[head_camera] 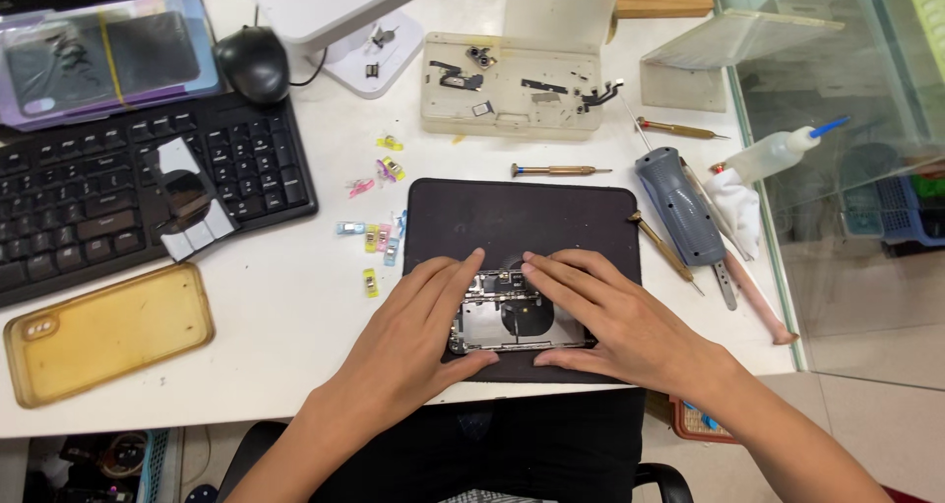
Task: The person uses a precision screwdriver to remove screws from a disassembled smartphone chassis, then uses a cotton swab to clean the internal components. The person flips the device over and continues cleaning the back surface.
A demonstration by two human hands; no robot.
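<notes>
both hands (pixel 418 331) (pixel 615 311) press an opened phone (pixel 512 316) on a dark mat (pixel 522 218).

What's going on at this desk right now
A person sits at a white table with an opened phone body lying on a dark work mat. The left hand and right hand both rest on the phone, fingertips meeting near its top end. Screwdrivers, small coloured clips, a parts tray, a keyboard and a yellowed phone case lie around.

Head view, steeply down, close overhead
</notes>
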